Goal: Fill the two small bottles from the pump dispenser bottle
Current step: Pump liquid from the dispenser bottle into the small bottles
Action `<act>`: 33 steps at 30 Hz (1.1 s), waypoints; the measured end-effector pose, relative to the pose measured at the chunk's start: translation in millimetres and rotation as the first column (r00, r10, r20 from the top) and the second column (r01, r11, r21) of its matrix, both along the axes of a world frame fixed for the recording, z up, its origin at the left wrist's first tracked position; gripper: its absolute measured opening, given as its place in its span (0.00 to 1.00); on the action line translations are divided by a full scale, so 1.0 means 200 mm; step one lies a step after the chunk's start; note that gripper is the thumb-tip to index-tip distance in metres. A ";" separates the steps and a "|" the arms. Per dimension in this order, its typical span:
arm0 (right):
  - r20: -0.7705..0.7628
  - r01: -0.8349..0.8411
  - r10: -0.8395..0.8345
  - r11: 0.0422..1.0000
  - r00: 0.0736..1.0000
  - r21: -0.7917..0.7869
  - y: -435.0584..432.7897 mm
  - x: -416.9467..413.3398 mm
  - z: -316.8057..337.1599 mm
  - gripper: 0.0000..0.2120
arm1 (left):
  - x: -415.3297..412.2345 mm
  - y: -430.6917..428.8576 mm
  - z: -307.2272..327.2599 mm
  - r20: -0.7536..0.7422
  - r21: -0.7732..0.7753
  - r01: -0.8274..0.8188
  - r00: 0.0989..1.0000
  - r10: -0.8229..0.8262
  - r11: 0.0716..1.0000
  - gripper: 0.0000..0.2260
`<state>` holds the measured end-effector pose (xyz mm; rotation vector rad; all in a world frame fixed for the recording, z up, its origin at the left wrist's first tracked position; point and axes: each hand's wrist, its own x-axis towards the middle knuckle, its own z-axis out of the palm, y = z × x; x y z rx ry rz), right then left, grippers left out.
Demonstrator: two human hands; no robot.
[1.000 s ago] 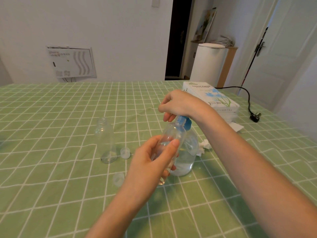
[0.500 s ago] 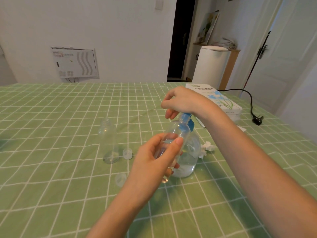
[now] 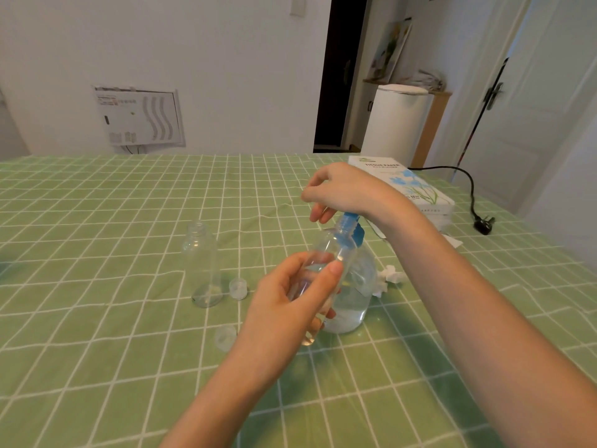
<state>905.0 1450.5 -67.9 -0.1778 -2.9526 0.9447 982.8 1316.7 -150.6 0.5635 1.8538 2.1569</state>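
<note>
Centre frame, the left hand (image 3: 290,305) grips a small bottle (image 3: 326,253), thumb on the near side and fingers wrapped round the far side, clamped on its clear body. The bottle tilts, base low toward the viewer, open mouth raised up and right, just beside the blue pump (image 3: 350,221). Whether mouth and spout touch cannot be told.

The right hand (image 3: 345,189) comes in from the lower right and sits on top of the pump, heel of the palm over it. Its fingers hang loosely curled and a little apart, past the pump to the left, holding nothing that shows.

The pump bottle (image 3: 355,292) stands upright on the green checked cloth (image 3: 97,350), directly behind the small bottle, with clear liquid in its lower part.

Left of centre, the second bottle (image 3: 202,263) stands upright and uncapped, well apart from both hands. One cap (image 3: 238,287) lies just right of its base; another cap (image 3: 225,337) lies lower, near the left wrist.

Right of the pump bottle lies a crumpled tissue (image 3: 391,276). A tissue box (image 3: 410,189) sits behind the right hand.
</note>
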 end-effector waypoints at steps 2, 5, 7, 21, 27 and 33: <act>-0.025 0.002 -0.002 1.000 1.000 0.021 0.00 0.00 0.02 0.13 | 0.00 0.00 0.01 0.001 0.003 -0.005 1.000 0.005 1.000 0.20; -0.037 -0.001 0.002 1.000 0.999 0.016 0.00 0.00 0.02 0.13 | 0.00 0.00 0.01 0.005 0.008 -0.004 1.000 0.004 1.000 0.19; -0.033 -0.001 0.001 1.000 0.999 0.000 0.00 0.01 0.01 0.13 | 0.01 0.00 0.01 0.009 0.010 -0.001 1.000 0.001 1.000 0.19; -0.027 0.003 -0.004 1.000 1.000 -0.021 0.01 0.00 -0.02 0.10 | 0.01 0.00 0.00 0.021 0.007 0.003 1.000 -0.003 1.000 0.18; -0.033 -0.027 0.027 1.000 0.999 0.006 0.01 0.00 0.02 0.10 | 0.00 0.00 0.01 0.019 0.003 0.009 1.000 -0.009 1.000 0.12; -0.006 -0.028 0.028 1.000 1.000 -0.008 0.01 0.00 0.01 0.10 | 0.00 0.00 0.01 0.020 0.016 0.011 1.000 -0.011 1.000 0.15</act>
